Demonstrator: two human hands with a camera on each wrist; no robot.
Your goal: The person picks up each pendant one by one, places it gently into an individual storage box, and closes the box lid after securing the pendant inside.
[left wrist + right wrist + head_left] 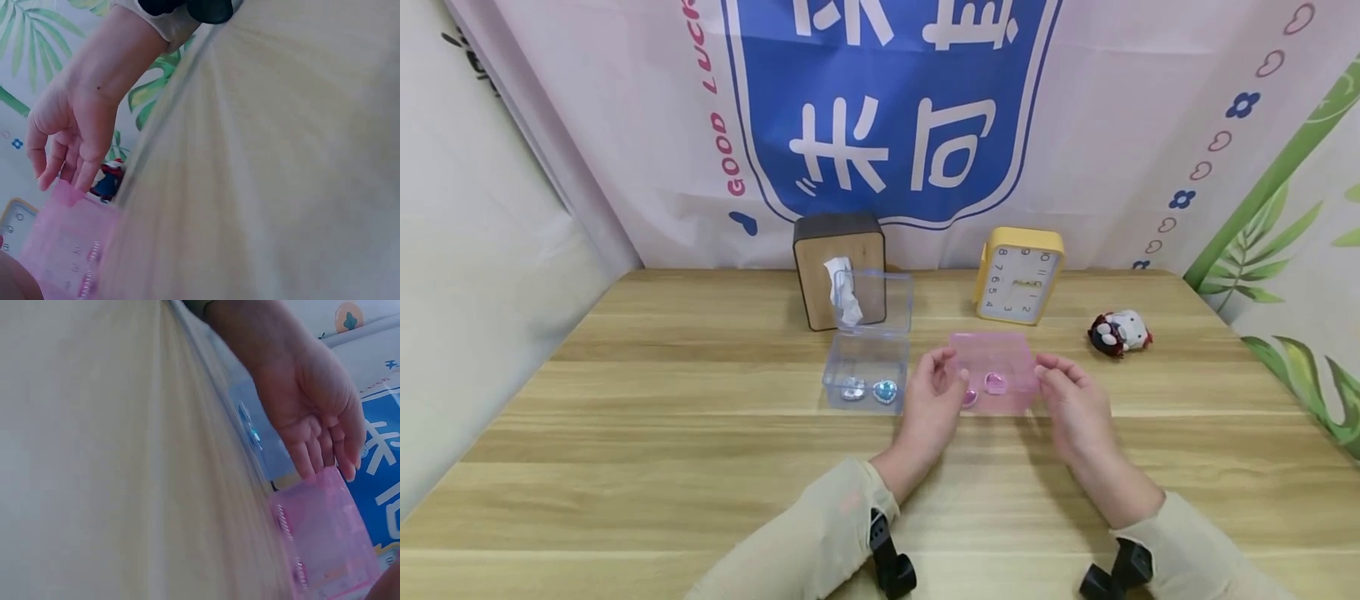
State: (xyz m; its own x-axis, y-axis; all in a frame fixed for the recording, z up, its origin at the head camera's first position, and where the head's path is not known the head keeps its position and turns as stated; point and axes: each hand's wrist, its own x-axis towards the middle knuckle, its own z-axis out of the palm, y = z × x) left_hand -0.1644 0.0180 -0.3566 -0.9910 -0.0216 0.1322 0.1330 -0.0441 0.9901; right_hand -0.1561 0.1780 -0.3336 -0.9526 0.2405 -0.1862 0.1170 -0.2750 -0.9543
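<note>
A clear pink plastic box sits on the table between the two hands, with two pink gems showing through it. My left hand pinches its left side between thumb and fingers. At the upper right corner, my right hand pinches the box too. In the left wrist view, the right hand has its fingertips on the pink edge. To the left stands a clear blue box, lid raised, holding a blue heart gem and a clear gem. Whether the pink lid is fully down, I cannot tell.
Behind the blue box stands a wood-fronted tissue box with a tissue hanging out. A yellow clock is behind the pink box. Farther right lies a small plush toy. A printed cloth hangs along the table's back edge.
</note>
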